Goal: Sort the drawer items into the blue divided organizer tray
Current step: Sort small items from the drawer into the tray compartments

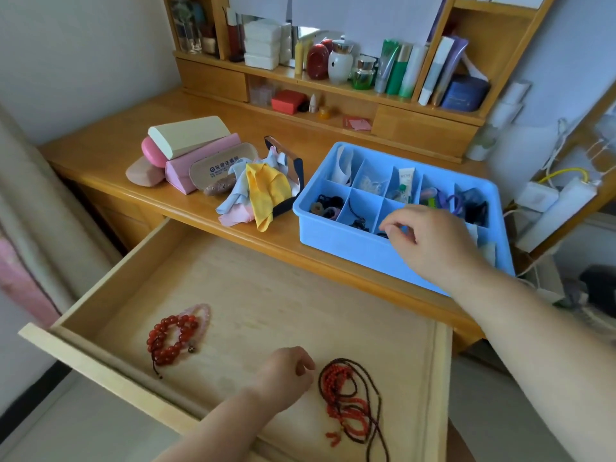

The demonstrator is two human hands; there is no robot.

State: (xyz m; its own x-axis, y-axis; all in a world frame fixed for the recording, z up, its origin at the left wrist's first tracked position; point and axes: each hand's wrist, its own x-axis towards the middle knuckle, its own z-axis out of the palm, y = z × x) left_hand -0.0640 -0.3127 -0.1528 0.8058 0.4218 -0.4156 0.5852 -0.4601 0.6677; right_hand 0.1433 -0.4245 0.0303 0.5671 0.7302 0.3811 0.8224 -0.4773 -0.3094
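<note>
1. On the bench [110, 155], to the right, a blue divided organizer tray [346, 241] is set, its compartments parted by thin blue walls.
2. Black hair ties [325, 205] are seen in its near left compartment, a black cord item [359, 223] in the next, a white tube [406, 181] standing further back, and purple and dark items at the right end.
3. Over the tray's near middle compartment the right hand [430, 241] is held, fingers curled downward; a small dark item appears to be pinched at the fingertips, though what it is cannot be told.
4. Below the bench edge an open wooden drawer [266, 295] is pulled out.
5. A red bead bracelet [168, 341] is lying at the drawer's left, with a pale pink bracelet [201, 311] touching it.
6. A long necklace of red and dark brown beads [350, 405] is coiled at the drawer's near right.
7. Just beside that necklace the left hand [286, 375] is rested, fingers loosely curled, with nothing seen held in its grip.
8. Left of the tray, pink and cream glasses cases [186, 151] and a heap of cleaning cloths [263, 191], yellow, pale blue and pink, are gathered.
9. Bottles and tubes are lined up on the shelf [333, 85] behind.
</note>
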